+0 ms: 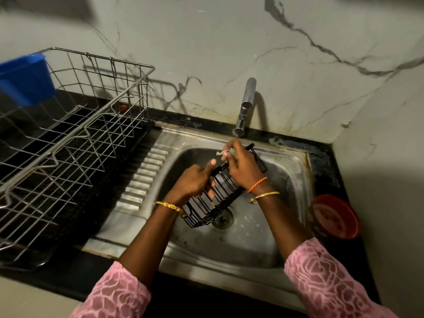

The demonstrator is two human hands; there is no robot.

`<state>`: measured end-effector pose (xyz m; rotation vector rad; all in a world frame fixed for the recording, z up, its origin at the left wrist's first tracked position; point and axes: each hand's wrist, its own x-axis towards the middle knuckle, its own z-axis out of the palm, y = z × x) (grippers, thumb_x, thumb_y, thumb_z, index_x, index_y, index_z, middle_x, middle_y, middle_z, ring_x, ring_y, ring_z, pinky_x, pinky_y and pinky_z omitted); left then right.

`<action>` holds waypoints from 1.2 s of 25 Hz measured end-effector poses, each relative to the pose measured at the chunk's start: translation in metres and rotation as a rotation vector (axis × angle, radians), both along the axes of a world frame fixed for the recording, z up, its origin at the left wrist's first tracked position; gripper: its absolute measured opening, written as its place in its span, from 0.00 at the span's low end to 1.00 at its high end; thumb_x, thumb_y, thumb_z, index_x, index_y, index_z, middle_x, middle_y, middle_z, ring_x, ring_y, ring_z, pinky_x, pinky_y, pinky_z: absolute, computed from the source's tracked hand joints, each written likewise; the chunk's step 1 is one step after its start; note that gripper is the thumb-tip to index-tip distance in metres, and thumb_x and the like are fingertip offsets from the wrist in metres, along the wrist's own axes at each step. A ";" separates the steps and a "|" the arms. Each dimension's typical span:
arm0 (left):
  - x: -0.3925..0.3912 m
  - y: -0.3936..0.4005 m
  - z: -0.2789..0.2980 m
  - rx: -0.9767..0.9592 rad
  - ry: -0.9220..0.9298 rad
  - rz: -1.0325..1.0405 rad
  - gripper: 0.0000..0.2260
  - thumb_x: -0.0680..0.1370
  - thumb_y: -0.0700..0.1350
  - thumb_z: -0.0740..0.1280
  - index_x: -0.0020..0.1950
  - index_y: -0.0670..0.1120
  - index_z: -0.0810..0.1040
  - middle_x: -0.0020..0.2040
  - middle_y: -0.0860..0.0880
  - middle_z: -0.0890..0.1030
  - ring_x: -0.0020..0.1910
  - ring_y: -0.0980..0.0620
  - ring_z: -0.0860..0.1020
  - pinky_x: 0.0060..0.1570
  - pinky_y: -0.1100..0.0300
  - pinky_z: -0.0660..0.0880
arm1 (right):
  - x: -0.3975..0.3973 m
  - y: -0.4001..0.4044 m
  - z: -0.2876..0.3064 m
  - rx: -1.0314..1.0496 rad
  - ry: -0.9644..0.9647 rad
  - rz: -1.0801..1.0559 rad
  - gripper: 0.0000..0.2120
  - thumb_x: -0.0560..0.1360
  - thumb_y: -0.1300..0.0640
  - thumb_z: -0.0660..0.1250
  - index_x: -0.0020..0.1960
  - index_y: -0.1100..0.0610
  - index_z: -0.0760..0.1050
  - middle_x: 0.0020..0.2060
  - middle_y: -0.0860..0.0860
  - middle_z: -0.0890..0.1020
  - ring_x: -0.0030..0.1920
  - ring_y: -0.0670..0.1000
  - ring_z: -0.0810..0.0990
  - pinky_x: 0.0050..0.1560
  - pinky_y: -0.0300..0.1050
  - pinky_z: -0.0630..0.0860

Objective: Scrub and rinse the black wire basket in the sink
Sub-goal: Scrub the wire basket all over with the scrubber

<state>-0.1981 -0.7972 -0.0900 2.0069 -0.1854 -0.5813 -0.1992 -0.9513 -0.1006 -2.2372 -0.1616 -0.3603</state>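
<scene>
Black wire basket (213, 198) held tilted over sink (296, 171), long axis toward tap (246, 104); near end gripped by left hand (192, 183), green scrubber (231, 152) pinched by right hand (241, 166) at far end.

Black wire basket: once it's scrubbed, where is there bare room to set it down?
The ribbed drainboard, between sink bowl and dish rack, is bare. The rack's wire floor looks free too. The bowl's middle is crowded: both hands hold the black wire basket over the drain.
</scene>
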 end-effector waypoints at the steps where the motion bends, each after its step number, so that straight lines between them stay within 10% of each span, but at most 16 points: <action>1: 0.000 0.002 -0.008 0.020 -0.017 0.016 0.31 0.81 0.62 0.48 0.34 0.43 0.77 0.25 0.47 0.79 0.16 0.58 0.65 0.20 0.68 0.62 | -0.005 0.001 -0.005 0.144 -0.068 -0.099 0.03 0.77 0.65 0.59 0.50 0.59 0.69 0.42 0.51 0.78 0.43 0.47 0.76 0.44 0.36 0.71; 11: 0.004 -0.009 -0.021 -0.067 0.127 0.139 0.26 0.81 0.59 0.51 0.39 0.41 0.75 0.20 0.52 0.66 0.17 0.57 0.61 0.22 0.67 0.58 | -0.068 0.058 -0.057 0.321 -0.219 -0.373 0.05 0.72 0.65 0.67 0.42 0.56 0.78 0.42 0.45 0.76 0.47 0.49 0.76 0.49 0.40 0.73; 19: -0.004 0.002 -0.024 -0.252 0.247 0.129 0.22 0.80 0.56 0.58 0.49 0.40 0.82 0.28 0.46 0.65 0.19 0.55 0.57 0.19 0.67 0.53 | -0.106 0.034 -0.055 0.046 -0.136 -0.341 0.11 0.70 0.72 0.67 0.42 0.58 0.80 0.43 0.50 0.78 0.47 0.51 0.77 0.51 0.25 0.66; 30: -0.007 0.001 -0.030 -0.434 0.348 0.128 0.14 0.80 0.45 0.62 0.53 0.33 0.77 0.28 0.48 0.71 0.17 0.58 0.59 0.15 0.68 0.55 | -0.088 0.042 -0.044 -0.072 -0.153 -0.316 0.13 0.67 0.73 0.67 0.44 0.59 0.81 0.41 0.52 0.81 0.43 0.53 0.77 0.47 0.32 0.69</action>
